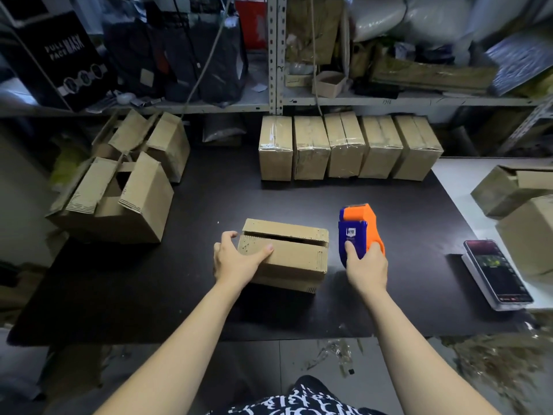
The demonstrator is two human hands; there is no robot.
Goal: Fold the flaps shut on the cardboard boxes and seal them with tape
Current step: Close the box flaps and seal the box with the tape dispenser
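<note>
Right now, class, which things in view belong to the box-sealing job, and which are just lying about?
Job: box under left hand, tape dispenser in right hand, open boxes, taped boxes.
Lying about: phone, mask box, shelf bags.

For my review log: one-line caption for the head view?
Left hand holds the untaped box; right hand grips the tape dispenser beside it.

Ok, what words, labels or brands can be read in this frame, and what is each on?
"FULL FACE MASK": white print on the black carton on the left shelf.
White label on the tape dispenser: too small to read.
Screen of the phone: blurred.
White script on the dark garment: not legible.
The cardboard box in front: no readable print.
</note>
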